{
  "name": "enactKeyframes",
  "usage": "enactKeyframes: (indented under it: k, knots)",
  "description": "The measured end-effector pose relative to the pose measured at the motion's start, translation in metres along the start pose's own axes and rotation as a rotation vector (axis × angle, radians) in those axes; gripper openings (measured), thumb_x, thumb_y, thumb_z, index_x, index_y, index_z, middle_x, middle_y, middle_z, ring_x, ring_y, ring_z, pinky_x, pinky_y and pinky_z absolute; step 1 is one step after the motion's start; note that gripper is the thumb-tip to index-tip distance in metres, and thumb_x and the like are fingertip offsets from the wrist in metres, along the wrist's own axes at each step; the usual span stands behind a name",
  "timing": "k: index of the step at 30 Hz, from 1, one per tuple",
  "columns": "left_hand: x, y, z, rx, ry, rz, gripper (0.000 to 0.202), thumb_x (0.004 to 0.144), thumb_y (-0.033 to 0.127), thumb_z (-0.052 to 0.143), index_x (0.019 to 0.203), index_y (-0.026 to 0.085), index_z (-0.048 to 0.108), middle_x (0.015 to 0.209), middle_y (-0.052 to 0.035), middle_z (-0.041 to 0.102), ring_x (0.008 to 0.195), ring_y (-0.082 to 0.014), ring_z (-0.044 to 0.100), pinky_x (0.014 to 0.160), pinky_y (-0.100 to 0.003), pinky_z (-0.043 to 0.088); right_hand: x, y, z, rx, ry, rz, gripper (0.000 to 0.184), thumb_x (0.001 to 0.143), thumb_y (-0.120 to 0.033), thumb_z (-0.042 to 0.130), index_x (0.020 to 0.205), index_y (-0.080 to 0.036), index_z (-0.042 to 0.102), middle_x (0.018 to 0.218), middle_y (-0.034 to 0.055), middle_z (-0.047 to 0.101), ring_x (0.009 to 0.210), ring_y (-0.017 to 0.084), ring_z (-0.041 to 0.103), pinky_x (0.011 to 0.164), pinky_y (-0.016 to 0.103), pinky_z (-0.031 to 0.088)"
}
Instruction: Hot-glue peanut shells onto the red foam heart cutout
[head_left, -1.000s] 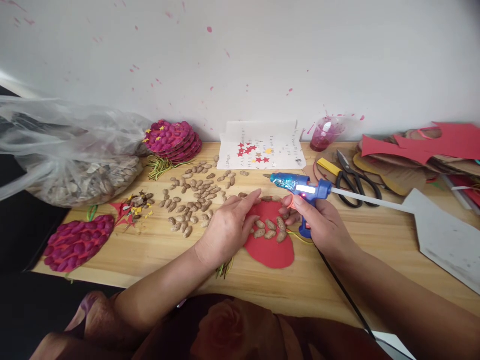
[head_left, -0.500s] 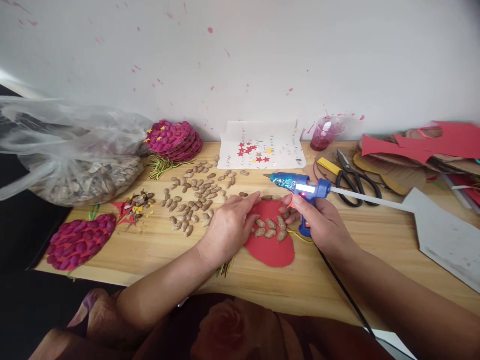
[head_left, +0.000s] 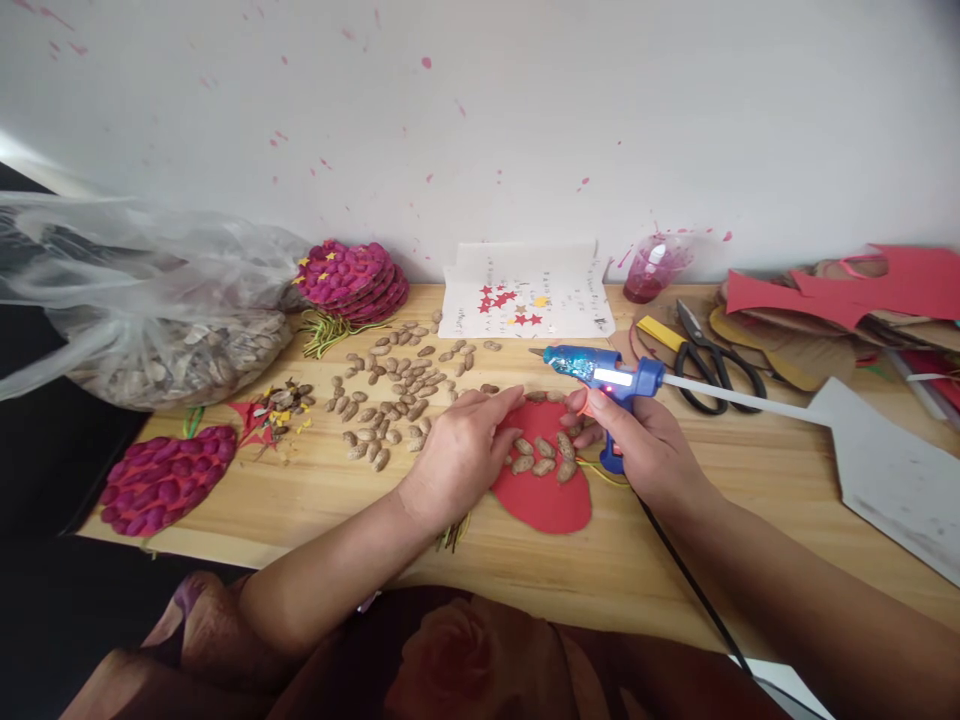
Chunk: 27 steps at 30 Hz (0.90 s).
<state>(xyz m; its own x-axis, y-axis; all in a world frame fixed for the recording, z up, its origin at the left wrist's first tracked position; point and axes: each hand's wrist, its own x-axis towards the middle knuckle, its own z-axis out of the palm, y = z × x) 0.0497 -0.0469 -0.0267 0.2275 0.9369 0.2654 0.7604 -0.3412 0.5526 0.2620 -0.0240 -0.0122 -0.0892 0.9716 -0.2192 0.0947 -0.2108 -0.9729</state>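
Observation:
My right hand (head_left: 656, 445) grips a blue hot glue gun (head_left: 622, 385), its nozzle pointing left and a long white glue stick projecting from the back. A red oval cutout (head_left: 540, 508) lies flat below it, bearing several peanut shells (head_left: 544, 467) across the middle and along the upper edge. Fingertips of my right hand touch near the shells at its right edge. On the cutout's left edge rests my left hand (head_left: 466, 445), index finger stretched and thumb apart; its other fingers are hidden. Loose peanut shells (head_left: 405, 380) are scattered left of this hand.
A plastic bag of shells (head_left: 180, 360) stands left, near stacked purple shell-covered pieces (head_left: 352, 280) and a single similar piece (head_left: 169, 480). Paper with stars (head_left: 525, 270), a stained cup (head_left: 652, 270), scissors (head_left: 712, 365) and red and brown cutouts (head_left: 810, 295) lie toward the back.
The whole view has shifted very slightly to the right. Both hands, the glue gun and the cutout keep their positions relative to each other.

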Motion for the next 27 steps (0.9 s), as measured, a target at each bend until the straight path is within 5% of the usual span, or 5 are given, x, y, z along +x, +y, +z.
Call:
enactKeyframes:
  k: [8, 14, 22, 27]
  knots:
    - [-0.001, 0.0, -0.003, -0.098, 0.019, 0.01, 0.049, 0.09, 0.013, 0.065, 0.138, 0.018, 0.059, 0.11, -0.0076, 0.075, 0.094, -0.0204, 0.071, 0.089, -0.035, 0.058, 0.002, 0.005, -0.002, 0.034, -0.022, -0.023, 0.052, 0.078, -0.068, 0.073, 0.089, -0.018, 0.072, 0.083, 0.0076, 0.076, 0.065, 0.019, 0.07, 0.065, 0.031, 0.055]
    - [0.0, -0.008, -0.026, -0.166, 0.194, -0.081, 0.036, 0.094, 0.018, 0.062, 0.13, 0.019, 0.065, 0.1, -0.0047, 0.075, 0.09, -0.0171, 0.07, 0.089, -0.033, 0.056, 0.002, 0.007, -0.003, 0.063, -0.041, -0.033, 0.05, 0.079, -0.067, 0.073, 0.088, -0.018, 0.072, 0.082, 0.007, 0.076, 0.062, 0.016, 0.069, 0.061, 0.028, 0.054]
    - [-0.003, -0.02, -0.033, -0.14, 0.097, -0.146, 0.014, 0.092, 0.025, 0.067, 0.102, 0.022, 0.076, 0.095, -0.0031, 0.074, 0.09, -0.0183, 0.066, 0.086, -0.034, 0.053, 0.002, 0.007, -0.002, 0.111, -0.028, -0.072, 0.042, 0.082, -0.061, 0.074, 0.088, -0.02, 0.074, 0.087, 0.007, 0.076, 0.073, 0.018, 0.071, 0.062, 0.027, 0.057]
    - [-0.002, -0.017, -0.025, -0.115, 0.036, -0.086, 0.018, 0.088, 0.022, 0.073, 0.106, 0.021, 0.075, 0.099, -0.0048, 0.07, 0.101, -0.0224, 0.06, 0.096, -0.04, 0.049, 0.001, 0.01, -0.003, 0.042, 0.006, -0.043, 0.033, 0.089, -0.055, 0.069, 0.092, -0.023, 0.076, 0.095, 0.0054, 0.077, 0.069, 0.015, 0.069, 0.065, 0.028, 0.057]
